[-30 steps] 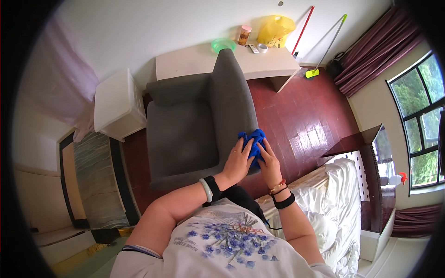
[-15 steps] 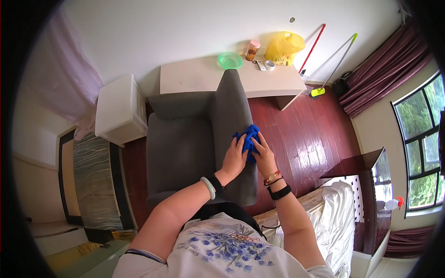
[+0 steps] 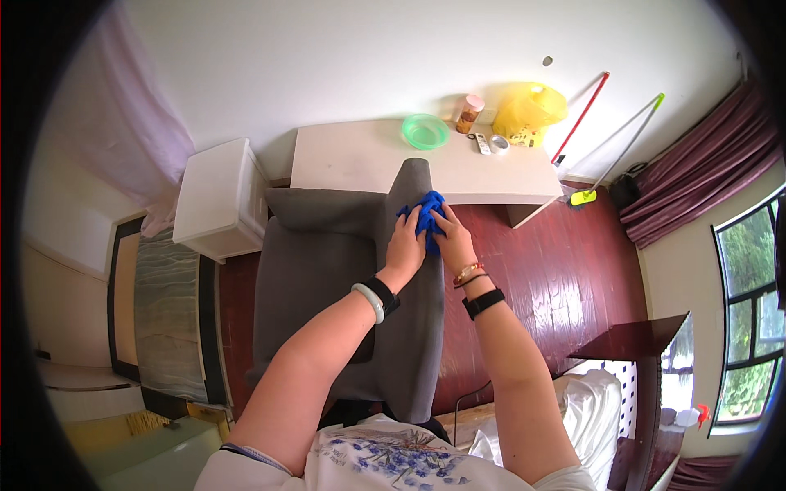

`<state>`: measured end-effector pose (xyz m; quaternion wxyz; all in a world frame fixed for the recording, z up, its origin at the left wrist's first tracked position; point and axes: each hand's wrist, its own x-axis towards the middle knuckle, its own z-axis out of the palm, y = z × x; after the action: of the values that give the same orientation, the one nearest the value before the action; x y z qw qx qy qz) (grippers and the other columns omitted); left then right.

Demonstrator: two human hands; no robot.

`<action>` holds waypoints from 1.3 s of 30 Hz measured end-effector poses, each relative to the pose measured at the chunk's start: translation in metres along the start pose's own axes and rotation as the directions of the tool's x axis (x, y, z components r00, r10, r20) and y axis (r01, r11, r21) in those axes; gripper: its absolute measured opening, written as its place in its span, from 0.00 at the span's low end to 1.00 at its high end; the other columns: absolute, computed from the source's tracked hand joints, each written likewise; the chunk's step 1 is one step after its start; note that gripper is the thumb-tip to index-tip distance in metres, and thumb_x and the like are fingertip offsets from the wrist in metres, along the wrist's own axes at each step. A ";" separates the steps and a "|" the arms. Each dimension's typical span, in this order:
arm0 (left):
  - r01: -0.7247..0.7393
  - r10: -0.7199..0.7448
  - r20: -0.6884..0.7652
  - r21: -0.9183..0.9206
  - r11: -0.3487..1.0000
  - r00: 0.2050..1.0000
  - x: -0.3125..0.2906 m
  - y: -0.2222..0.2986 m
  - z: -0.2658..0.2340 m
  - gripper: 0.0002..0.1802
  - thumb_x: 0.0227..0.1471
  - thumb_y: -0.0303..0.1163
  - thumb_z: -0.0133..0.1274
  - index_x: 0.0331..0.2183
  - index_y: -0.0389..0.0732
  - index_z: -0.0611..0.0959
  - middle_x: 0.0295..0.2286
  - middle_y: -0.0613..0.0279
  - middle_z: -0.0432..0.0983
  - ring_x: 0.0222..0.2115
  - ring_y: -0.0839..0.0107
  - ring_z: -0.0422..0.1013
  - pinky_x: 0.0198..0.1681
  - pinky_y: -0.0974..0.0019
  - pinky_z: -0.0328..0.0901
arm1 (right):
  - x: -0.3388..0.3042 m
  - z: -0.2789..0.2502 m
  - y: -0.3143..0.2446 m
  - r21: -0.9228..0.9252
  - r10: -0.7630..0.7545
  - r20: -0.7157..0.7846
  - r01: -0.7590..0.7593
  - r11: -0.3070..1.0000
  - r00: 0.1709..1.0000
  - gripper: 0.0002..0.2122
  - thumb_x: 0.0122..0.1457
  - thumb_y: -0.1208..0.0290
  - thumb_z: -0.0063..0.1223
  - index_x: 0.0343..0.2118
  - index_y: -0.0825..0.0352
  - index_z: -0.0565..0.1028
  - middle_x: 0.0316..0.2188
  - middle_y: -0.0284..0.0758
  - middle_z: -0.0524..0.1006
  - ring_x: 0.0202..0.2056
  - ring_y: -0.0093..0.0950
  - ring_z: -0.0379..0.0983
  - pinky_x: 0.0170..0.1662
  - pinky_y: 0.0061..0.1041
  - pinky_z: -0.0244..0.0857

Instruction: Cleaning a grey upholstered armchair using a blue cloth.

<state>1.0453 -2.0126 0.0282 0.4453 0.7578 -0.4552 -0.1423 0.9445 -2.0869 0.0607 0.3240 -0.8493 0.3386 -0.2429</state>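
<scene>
A bunched blue cloth [image 3: 430, 211] lies on the top of a grey armchair's backrest [image 3: 413, 327], toward its far end. My left hand [image 3: 404, 245] presses on the cloth from the left, fingers bent over it. From the right, my right hand [image 3: 453, 241] grips the cloth's other side. Both hands are close together, and part of the cloth is hidden beneath the fingers. The chair's seat [image 3: 307, 274] is to the left of my hands.
Beyond the chair stands a white table [image 3: 344, 159] bearing a green basin [image 3: 425, 131], a lidded jar [image 3: 469, 114], a tape roll [image 3: 499, 145] and a yellow bag [image 3: 530, 114]. A white cabinet [image 3: 214, 192] is at left. A broom [image 3: 583, 197] leans at right.
Both hands have slid the blue cloth farther along the backrest's top, toward the table. My arms are stretched out more, and the view has shifted slightly.
</scene>
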 end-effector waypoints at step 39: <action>-0.072 0.064 -0.096 -0.082 0.994 0.993 -0.009 -0.014 0.009 0.29 0.48 0.19 0.45 0.53 0.43 0.64 0.47 0.43 0.64 0.47 0.45 0.63 0.50 0.53 0.60 | -0.018 0.008 0.008 -0.002 -0.241 -0.048 0.241 0.970 0.969 0.17 0.56 0.72 0.46 0.48 0.73 0.68 0.55 0.53 0.59 0.55 0.47 0.57 0.57 0.35 0.53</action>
<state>1.0428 -2.0072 0.0098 0.5029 0.7278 -0.4529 -0.1107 0.9347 -2.0749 0.0457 0.2855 -0.8776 0.2400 -0.3013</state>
